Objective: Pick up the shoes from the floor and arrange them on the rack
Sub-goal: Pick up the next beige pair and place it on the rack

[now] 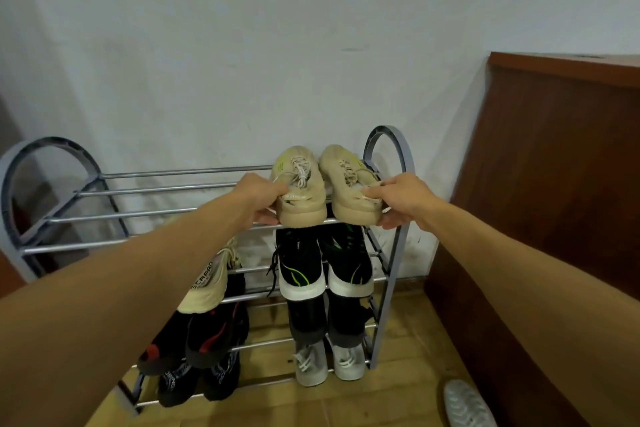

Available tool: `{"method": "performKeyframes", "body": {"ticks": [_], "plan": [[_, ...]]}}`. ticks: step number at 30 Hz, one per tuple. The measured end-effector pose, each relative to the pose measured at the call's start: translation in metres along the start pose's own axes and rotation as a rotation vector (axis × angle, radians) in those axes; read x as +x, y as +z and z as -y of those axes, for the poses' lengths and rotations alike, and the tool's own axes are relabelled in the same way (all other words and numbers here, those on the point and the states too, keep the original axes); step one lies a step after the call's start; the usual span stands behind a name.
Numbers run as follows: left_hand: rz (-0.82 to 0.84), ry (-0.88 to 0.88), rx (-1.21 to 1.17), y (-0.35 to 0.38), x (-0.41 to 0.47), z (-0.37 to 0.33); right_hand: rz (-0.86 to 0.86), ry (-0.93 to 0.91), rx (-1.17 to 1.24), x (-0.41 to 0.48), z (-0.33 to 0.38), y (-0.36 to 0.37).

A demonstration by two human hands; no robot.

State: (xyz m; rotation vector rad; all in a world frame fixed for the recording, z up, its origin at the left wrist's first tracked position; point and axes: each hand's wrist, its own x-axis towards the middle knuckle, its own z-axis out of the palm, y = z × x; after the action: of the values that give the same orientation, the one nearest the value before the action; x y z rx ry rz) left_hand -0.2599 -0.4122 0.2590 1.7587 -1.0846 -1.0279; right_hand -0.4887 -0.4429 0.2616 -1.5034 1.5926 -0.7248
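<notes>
My left hand (258, 198) grips the left beige shoe (300, 184) by its heel, my right hand (404, 199) the right beige shoe (348, 184) likewise, to square the pair toes-to-wall on the top rails of the rack (156, 191).

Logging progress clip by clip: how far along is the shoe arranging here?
Done: the lower tiers of the rack hold black sneakers, grey sneakers and black-and-red shoes. In hand: the left hand and right hand each grip a heel of the beige sneakers, resting on the top tier. Left: letting go, and perhaps a pale shoe on the floor, bottom right; it may be worn.
</notes>
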Motion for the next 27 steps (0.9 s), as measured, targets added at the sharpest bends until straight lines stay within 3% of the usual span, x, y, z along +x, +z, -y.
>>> {"method": "performKeyframes", "body": {"ticks": [8, 12, 14, 19, 23, 27], "plan": [[-0.038, 0.073, 0.087, 0.005, -0.024, 0.005, 0.084, 0.000, -0.012, -0.021, -0.004, 0.006], [-0.190, 0.250, 0.185, 0.008, -0.065, 0.005, 0.053, -0.133, -0.184, -0.049, -0.009, 0.003], [-0.179, 0.320, 0.185, 0.008, -0.085, 0.007, 0.054, -0.210, -0.345, -0.065, -0.016, -0.003], [0.129, 0.392, 0.326, 0.033, -0.137, 0.020, 0.186, -0.215, -0.586, -0.112, -0.054, -0.020], [0.421, 0.222, 0.339, 0.075, -0.166, 0.040, 0.260, -0.155, -0.709, -0.145, -0.108, -0.037], [0.528, 0.151, 0.407, 0.126, -0.177, 0.079, 0.323, 0.022, -0.760, -0.155, -0.187, -0.051]]}}
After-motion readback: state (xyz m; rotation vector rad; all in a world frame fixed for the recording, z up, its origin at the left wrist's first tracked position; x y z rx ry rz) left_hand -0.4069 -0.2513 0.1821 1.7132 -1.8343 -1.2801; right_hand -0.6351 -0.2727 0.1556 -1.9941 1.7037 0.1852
